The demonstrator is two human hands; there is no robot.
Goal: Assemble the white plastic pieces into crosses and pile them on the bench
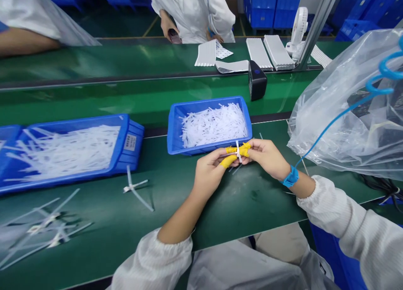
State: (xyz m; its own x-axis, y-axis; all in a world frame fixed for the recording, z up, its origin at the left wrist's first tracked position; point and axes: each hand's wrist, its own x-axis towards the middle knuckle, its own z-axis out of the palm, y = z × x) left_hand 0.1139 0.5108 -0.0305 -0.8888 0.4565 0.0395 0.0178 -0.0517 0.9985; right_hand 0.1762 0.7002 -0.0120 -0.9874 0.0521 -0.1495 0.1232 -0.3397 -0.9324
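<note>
Gripping a crossed white strip piece (238, 151) between fingertips (245, 149) of left hand (208, 171) and right hand (268, 156), near the front wall of a blue bin (170, 132); at risk of losing or skewing it, perhaps through dulled feel under yellow finger wraps (229, 160) or uneven pull.

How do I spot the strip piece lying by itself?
On the green table, find the blue bin at left with a white label on its end. Just in front of that end lies the strip piece, alone, while similar pieces lie heaped farther left.
</note>
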